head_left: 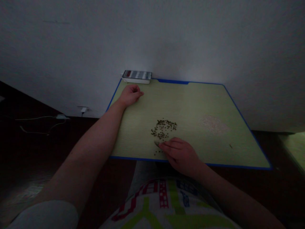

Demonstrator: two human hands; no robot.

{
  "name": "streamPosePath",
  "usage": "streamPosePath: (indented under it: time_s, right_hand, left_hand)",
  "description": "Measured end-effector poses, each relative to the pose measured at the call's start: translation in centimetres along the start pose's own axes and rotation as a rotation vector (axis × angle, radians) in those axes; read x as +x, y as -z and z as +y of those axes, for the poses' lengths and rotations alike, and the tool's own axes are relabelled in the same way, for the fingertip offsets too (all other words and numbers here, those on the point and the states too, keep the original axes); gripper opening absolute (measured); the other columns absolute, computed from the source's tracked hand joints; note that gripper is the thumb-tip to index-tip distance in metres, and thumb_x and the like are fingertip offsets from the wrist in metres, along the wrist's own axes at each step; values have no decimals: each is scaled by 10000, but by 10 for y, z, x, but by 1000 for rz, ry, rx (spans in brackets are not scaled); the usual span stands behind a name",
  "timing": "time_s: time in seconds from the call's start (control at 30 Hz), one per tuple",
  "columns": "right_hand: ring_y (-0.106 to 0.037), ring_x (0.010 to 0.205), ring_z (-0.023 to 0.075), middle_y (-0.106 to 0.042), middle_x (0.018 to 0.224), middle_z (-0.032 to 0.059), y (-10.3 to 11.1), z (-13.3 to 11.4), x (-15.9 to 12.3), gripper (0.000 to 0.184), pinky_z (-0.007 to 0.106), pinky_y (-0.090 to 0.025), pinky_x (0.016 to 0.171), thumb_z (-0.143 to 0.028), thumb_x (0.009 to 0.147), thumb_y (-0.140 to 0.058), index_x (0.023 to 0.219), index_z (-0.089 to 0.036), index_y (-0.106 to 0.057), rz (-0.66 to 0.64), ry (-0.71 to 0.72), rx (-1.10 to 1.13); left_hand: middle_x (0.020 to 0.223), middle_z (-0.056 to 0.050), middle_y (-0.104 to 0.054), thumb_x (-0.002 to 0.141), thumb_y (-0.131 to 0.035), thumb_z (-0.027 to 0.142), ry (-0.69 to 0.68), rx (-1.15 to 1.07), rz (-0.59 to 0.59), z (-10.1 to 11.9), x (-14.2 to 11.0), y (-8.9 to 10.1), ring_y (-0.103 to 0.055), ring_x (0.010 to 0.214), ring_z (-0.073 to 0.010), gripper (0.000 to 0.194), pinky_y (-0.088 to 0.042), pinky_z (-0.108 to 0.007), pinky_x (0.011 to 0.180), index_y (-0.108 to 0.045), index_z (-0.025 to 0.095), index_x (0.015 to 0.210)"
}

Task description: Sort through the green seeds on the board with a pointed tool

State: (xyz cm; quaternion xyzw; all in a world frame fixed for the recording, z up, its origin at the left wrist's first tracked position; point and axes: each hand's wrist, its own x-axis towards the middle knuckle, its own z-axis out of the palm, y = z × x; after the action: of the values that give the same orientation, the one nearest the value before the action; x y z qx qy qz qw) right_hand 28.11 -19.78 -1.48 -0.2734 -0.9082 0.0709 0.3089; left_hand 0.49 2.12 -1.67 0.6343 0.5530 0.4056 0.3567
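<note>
My right hand (179, 154) is low over the near edge of the pale green table top (181, 101), its fingers pinched together. A small greyish, spoon-like tip (156, 143) sticks out past the fingertips; its exact kind is hard to make out in the dim light. Just beyond it lies a loose scatter of small dark green beans (164, 127), with a few strays by the fingers. Far left on the table rests my left hand (131, 94), fingers curled in and nothing visible in them, close to a white box (137, 80) with a dark patterned lid.
A patch of pale grains (214, 124) is spread on the table's right side, with a small dark sliver (230, 146) nearer the front. Blue trim (238, 166) borders the table. A wall (178, 41) stands behind it. White cables (47, 117) and a plug (84, 109) are at left.
</note>
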Motion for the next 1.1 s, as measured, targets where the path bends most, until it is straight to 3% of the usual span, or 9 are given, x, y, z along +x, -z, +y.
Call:
streamPosePath:
  time_s: [0.23,0.37,0.53,1.1]
  right_hand:
    - [-723,782,183,-815,954,69,8,-6,-16,327,341,-622,771,-119,997,-483,1206,-168,-730,-17,65,-20]
    - [-728,791,183,-815,964,80,14,-5,-26,320,336,-626,789,-105,982,-487,1179,-145,-735,3,20,-30]
    - [-737,795,180,-818,980,69,20,0,-33,377,365,-636,811,-103,972,-512,1279,-194,-712,35,-61,-19]
    - [-730,835,184,-820,1003,56,6,-1,-18,335,358,-610,824,-108,984,-505,1219,-183,-731,-35,63,23]
  left_hand:
    - [473,25,-499,696,-694,258,-18,-6,13,-4,2,0,-420,440,-92,210,-318,-258,469,-502,219,621]
    - [466,32,-486,694,-690,255,-13,0,13,-3,2,0,-416,445,-94,218,-318,-257,475,-490,222,616]
    - [486,27,-475,718,-682,252,1,11,12,-1,1,-1,-416,464,-100,214,-323,-270,496,-490,221,630]
    - [498,21,-483,707,-687,255,3,30,19,-4,3,0,-416,480,-101,220,-329,-268,507,-491,217,615]
